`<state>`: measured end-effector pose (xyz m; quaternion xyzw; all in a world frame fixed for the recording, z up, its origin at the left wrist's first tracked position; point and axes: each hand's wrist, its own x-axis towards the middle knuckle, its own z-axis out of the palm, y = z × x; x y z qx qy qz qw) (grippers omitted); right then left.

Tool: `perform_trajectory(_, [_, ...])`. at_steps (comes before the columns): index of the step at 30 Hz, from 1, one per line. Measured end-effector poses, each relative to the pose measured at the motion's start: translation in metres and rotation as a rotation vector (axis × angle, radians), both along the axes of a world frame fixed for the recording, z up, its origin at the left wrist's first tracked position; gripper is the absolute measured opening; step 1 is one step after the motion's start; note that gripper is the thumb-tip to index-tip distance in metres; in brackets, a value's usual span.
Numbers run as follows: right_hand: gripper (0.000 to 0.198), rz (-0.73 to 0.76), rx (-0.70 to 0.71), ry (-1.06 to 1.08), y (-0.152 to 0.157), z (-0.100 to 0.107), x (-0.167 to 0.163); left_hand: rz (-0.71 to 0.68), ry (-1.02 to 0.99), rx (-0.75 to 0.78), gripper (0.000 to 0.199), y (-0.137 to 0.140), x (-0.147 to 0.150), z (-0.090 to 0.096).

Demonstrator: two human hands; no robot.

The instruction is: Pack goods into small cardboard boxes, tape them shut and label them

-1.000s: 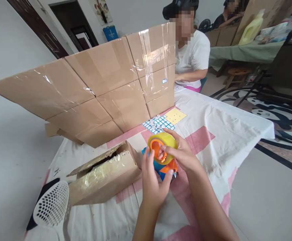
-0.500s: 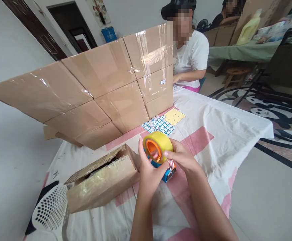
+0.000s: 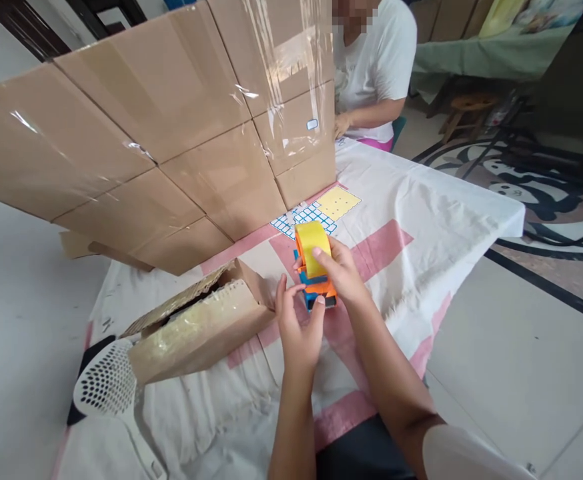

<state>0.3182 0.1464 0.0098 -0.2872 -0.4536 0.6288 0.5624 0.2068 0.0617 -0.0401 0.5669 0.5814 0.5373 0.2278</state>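
A yellow tape roll (image 3: 311, 248), seen edge-on, stands at the top of a blue and orange tape dispenser (image 3: 316, 291). My right hand (image 3: 344, 272) grips the roll from the right, thumb across its face. From the lower left, my left hand (image 3: 299, 327) is closed on the dispenser, thumb against its dark front end and fingers at its blue side. How firmly the roll sits in the dispenser is hidden by the fingers. Just beyond lie a blue-and-white patterned sheet (image 3: 311, 217) and a yellow dotted piece (image 3: 340, 202).
A tall taped cardboard screen (image 3: 211, 153) stands across the table. Left of my hands are an open cardboard box (image 3: 201, 340) and a white slotted skimmer (image 3: 106, 380). A person in a white shirt (image 3: 379, 53) sits behind the screen, an arm on the cloth-covered table (image 3: 451, 187).
The tape roll has turned from its open side to edge-on, upright on the dispenser. My left hand has gone from the roll down to the dispenser. The view has tilted downward.
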Motion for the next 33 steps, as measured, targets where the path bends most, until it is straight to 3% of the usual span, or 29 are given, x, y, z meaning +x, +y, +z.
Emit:
perform_trajectory(7, [0.066,-0.111,-0.080,-0.052,-0.001,0.000,-0.003,-0.032,0.058,-0.047,0.019,0.002,-0.003,0.015])
perform_trajectory(12, [0.068,-0.165,-0.108,-0.036,0.002,-0.005,-0.008,-0.057,0.100,0.077,0.043,-0.004,-0.002,0.013])
perform_trajectory(18, [0.060,-0.043,-0.112,0.086,0.004,-0.004,-0.003,-0.129,-0.022,0.066,0.051,-0.003,-0.006,0.000])
perform_trajectory(23, [0.054,0.024,-0.065,0.046,-0.002,0.004,-0.005,-0.059,-0.039,0.069,0.045,-0.002,-0.006,-0.003])
perform_trajectory(26, [0.056,0.035,-0.052,0.059,-0.002,0.004,-0.009,-0.063,0.048,0.168,0.047,-0.004,-0.012,0.000])
perform_trajectory(29, [0.057,0.014,-0.041,0.056,0.001,0.001,-0.012,-0.120,0.226,0.298,0.036,-0.008,-0.020,0.004])
perform_trajectory(33, [0.056,0.001,-0.042,0.052,0.003,-0.001,-0.013,-0.103,0.331,0.284,0.025,-0.010,-0.025,0.008])
